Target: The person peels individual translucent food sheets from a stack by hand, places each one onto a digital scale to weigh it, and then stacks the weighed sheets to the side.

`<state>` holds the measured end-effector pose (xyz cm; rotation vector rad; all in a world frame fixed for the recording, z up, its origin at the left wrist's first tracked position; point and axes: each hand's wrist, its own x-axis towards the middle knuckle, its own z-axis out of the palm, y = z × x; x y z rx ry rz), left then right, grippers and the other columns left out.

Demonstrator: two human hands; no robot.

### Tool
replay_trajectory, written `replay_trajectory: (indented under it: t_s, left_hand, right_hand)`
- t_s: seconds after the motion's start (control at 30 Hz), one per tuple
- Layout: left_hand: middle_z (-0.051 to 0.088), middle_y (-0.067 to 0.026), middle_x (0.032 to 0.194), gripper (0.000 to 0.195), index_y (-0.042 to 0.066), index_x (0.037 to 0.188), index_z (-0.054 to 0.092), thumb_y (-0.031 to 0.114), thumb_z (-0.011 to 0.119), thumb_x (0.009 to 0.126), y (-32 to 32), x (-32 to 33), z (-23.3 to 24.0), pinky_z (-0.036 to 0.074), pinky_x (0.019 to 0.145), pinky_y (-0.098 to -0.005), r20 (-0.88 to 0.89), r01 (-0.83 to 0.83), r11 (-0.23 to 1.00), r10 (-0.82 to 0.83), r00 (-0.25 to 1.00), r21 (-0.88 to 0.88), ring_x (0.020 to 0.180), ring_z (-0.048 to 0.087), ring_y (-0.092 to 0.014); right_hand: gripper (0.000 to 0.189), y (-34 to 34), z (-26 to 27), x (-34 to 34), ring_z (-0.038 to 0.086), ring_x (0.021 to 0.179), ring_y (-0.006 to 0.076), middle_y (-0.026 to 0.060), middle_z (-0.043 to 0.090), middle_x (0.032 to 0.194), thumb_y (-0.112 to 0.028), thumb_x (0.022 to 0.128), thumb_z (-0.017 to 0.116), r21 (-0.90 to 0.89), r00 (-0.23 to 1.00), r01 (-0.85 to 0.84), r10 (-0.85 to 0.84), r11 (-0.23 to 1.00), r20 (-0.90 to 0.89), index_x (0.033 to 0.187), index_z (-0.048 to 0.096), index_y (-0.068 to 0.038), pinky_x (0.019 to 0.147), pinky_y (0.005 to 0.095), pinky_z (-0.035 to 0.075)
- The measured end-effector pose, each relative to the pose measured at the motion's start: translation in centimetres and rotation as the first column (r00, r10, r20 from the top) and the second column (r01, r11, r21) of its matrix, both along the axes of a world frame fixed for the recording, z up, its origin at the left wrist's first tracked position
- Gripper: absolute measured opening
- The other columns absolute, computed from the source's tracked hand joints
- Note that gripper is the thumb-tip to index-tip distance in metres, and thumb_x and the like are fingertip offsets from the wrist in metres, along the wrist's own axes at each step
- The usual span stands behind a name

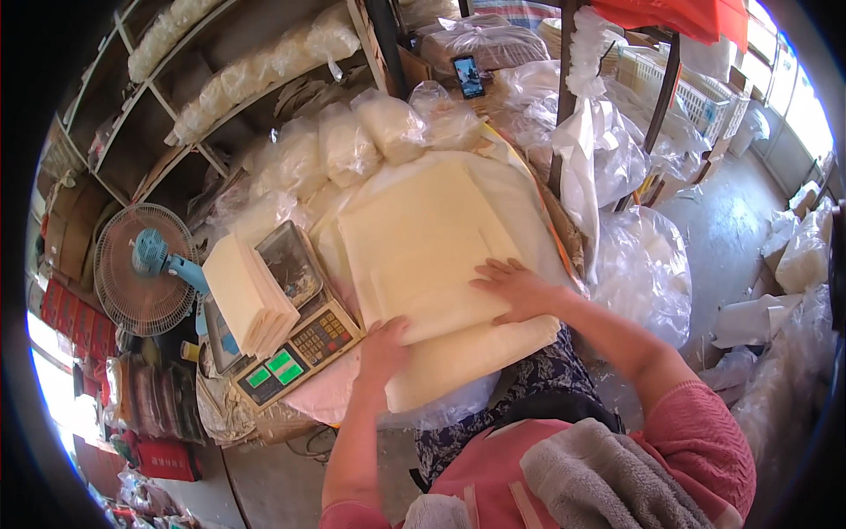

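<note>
A broad stack of thin cream-coloured sheets (423, 244) lies before me on the cloth-covered work surface. Its near edge forms a thick fold or roll (476, 364) that hangs towards my lap. My right hand (519, 287) rests palm down on the right part of the top sheet, fingers spread. At the near left corner, my left hand (386, 347) touches the sheets' edge; it is slightly blurred, and whether its fingers pinch the edge is hidden. To the left, a folded stack of similar sheets (248, 294) stands on a digital weighing scale (324, 337) with lit green displays.
Filled clear plastic bags (344, 142) line the far side, with a phone (468, 76) propped behind them. An electric fan (149, 264) stands left of the scale. At right are a dark post (562, 119) and a large plastic bag (641, 278).
</note>
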<state>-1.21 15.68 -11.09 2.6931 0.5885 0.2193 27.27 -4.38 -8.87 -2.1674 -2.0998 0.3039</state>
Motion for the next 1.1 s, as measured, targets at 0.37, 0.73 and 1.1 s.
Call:
replay_trajectory:
  t_s: [0.37, 0.73, 1.1]
  left_hand:
    - [0.068, -0.0170, 0.102, 0.057, -0.003, 0.120, 0.054, 0.037, 0.074, 0.086, 2.0, 5.0, -1.1, 0.050, 0.081, -0.0348, 0.436, -0.363, 0.749, 0.633, 0.640, -0.554, 0.090, 0.066, -0.024]
    - [0.064, -0.0210, 0.105, 0.064, -0.001, 0.131, 0.055, 0.045, 0.068, 0.087, 3.5, 7.2, -1.2, 0.047, 0.089, -0.0385, 0.271, -0.602, 0.761, 0.648, 0.711, -0.241, 0.101, 0.061, -0.033]
    - [0.032, -0.0129, 0.156, 0.065, 0.011, 0.145, 0.043, 0.055, 0.043, 0.098, 3.5, 8.1, -1.8, 0.021, 0.115, -0.0555, -0.072, -0.308, 0.945, 0.317, 0.946, 0.114, 0.146, 0.024, -0.029]
  right_hand:
    - [0.042, 2.9, -0.6, 1.3, 0.063, 0.075, 0.0375, 0.0203, 0.063, 0.076, -0.043, 0.097, 0.054, 0.056, 0.701, 0.607, -0.501, 0.793, -0.508, 0.084, 0.054, -0.002, 0.069, 0.0449, 0.048]
    - [0.038, 6.0, -3.2, 1.5, 0.067, 0.085, 0.0369, 0.0184, 0.070, 0.086, -0.042, 0.098, 0.049, 0.055, 0.663, 0.733, -0.695, 0.678, -0.278, 0.100, 0.060, -0.005, 0.076, 0.0498, 0.051]
    - [0.035, 6.4, -2.0, 1.3, 0.067, 0.086, 0.0371, 0.0175, 0.069, 0.091, -0.037, 0.096, 0.054, 0.013, 0.656, 0.735, -0.706, 0.678, -0.267, 0.110, 0.056, -0.005, 0.078, 0.0490, 0.051]
